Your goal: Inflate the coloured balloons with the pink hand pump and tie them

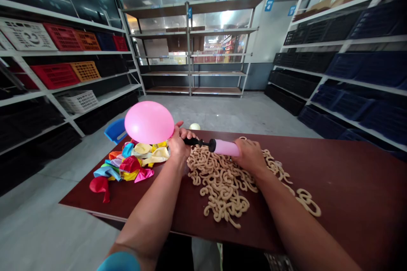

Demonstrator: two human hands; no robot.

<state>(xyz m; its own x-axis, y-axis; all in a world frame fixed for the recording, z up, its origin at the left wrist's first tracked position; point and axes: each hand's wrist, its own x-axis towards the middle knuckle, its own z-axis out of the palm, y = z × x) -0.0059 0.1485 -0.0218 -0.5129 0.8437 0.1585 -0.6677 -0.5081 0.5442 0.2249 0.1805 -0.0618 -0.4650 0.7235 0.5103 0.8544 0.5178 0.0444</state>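
Observation:
A pink inflated balloon (149,122) bulges out to the left of my left hand (179,143), whose fingers are closed round its neck and the black end of a hand-held balloon pump. My right hand (251,156) is wrapped round the pale pink barrel of the balloon pump (226,148), which lies nearly level above the table. Exactly how the balloon's mouth sits on the pump is hidden by my left fingers. Below the pump spreads a heap of beige, curled, ring-like pieces (222,182). Uninflated balloons (130,163) in several colours are piled beneath the pink one.
The dark red-brown table (343,178) reaches far to the right. Past its far edge, a blue chair (115,130) and a pale round object (194,126) show. Crate-filled shelves (73,53) line both sides, and a metal rack (190,42) stands at the back.

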